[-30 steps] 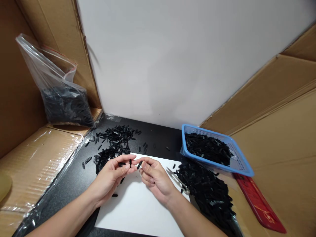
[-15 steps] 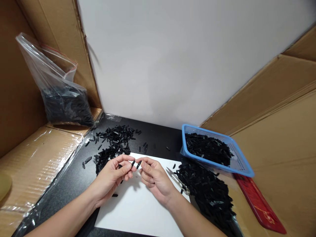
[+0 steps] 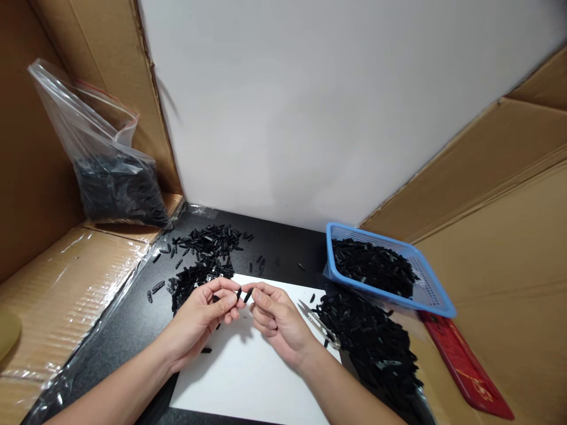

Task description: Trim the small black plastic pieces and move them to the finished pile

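Above the white sheet [image 3: 252, 378], my left hand [image 3: 208, 310] pinches a small black elongated piece [image 3: 239, 293] between thumb and forefinger. My right hand [image 3: 277, 316] pinches a second small black piece [image 3: 248, 295], its thumb and forefinger closed on it. The two pieces are held side by side, slightly tilted, with a small gap between them. A heap of similar black pieces [image 3: 195, 280] lies behind and partly under my left hand. Metal thread snips [image 3: 319, 324] rest beside my right wrist, at the edge of a larger black pile [image 3: 376, 348].
A blue plastic basket [image 3: 436, 289] holding black pieces stands at the back right. Near it lies a red flat object [image 3: 469, 366] with gold marks. A clear zip bag [image 3: 119, 183] of black material leans in the left corner. Cardboard walls [image 3: 500, 171] flank the black tabletop [image 3: 287, 242].
Both hands stay in almost the same place. The two pinched black pieces have turned slightly between the fingers.
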### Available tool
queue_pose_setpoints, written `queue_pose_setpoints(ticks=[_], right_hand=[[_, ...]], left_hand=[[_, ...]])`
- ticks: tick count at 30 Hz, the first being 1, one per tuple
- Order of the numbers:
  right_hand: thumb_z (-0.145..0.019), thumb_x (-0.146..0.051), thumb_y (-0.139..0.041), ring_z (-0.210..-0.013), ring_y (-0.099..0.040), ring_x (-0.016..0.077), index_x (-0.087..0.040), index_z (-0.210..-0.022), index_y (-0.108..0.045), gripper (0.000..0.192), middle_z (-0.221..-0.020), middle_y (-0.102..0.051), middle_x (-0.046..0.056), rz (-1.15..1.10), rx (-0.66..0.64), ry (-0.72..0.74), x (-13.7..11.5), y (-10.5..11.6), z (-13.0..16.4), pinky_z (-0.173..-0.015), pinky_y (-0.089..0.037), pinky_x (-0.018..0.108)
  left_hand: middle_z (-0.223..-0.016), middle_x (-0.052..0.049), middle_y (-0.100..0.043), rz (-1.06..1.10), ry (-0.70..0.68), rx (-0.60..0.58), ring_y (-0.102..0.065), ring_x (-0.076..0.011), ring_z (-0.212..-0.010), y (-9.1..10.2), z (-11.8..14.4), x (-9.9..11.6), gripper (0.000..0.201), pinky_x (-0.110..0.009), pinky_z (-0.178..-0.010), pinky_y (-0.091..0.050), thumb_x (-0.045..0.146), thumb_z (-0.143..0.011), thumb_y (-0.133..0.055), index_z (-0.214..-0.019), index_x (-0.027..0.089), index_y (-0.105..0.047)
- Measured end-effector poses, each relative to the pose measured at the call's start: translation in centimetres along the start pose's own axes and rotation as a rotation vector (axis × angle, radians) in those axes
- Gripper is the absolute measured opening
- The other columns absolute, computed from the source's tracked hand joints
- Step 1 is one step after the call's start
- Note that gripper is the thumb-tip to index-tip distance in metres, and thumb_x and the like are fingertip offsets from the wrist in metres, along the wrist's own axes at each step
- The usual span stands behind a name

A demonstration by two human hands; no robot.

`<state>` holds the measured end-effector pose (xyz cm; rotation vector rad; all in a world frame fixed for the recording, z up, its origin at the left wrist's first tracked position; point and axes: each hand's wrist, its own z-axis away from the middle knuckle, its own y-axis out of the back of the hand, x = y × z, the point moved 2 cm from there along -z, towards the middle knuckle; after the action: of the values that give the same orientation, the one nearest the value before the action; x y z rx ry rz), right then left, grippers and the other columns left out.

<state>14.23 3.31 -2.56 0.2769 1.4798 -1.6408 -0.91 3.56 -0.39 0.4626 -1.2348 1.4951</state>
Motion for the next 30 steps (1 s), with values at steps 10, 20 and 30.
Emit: queue_pose_setpoints(ticks=[10,20,30], right_hand=[[-0.071,-0.029,-0.079,-0.037,-0.013,0.0017,-0.016,-0.085,-0.071,0.021,-0.044,-0.033,-0.012,-0.020,-0.012,-0.009,0.9,0.0,-0.1,-0.036,-0.009,0.018],[-0.076,-0.036,-0.072,-0.040,-0.012,0.0041,-0.018,-0.087,-0.062,0.023,-0.049,-0.028,-0.013,0.165,0.127,0.091,1.0,0.0,-0.2,-0.038,-0.008,0.020],[-0.084,-0.021,-0.059,-0.047,-0.032,0.0100,-0.017,-0.085,-0.069,0.011,-0.053,-0.035,-0.007,1.174,0.307,0.672,0.1,-0.6,1.2,-0.048,-0.028,0.024]], left_hand=[[-0.063,0.003,-0.066,-0.002,-0.001,0.031,-0.056,-0.0060,-0.060,0.1,-0.3,-0.6,0.023,-0.014,-0.059,-0.043,0.024,-0.066,-0.083,-0.082,0.017,-0.069],[-0.063,0.004,-0.063,-0.109,-0.067,0.160,-0.056,-0.0078,-0.061,0.4,-0.4,-0.3,0.026,-0.016,-0.059,-0.041,0.027,-0.062,-0.084,-0.078,0.017,-0.066],[-0.067,0.004,-0.060,-0.284,-0.206,0.195,-0.054,-0.0101,-0.060,1.0,-0.8,-0.8,0.023,-0.020,-0.057,-0.044,0.029,-0.064,-0.080,-0.079,0.017,-0.065]])
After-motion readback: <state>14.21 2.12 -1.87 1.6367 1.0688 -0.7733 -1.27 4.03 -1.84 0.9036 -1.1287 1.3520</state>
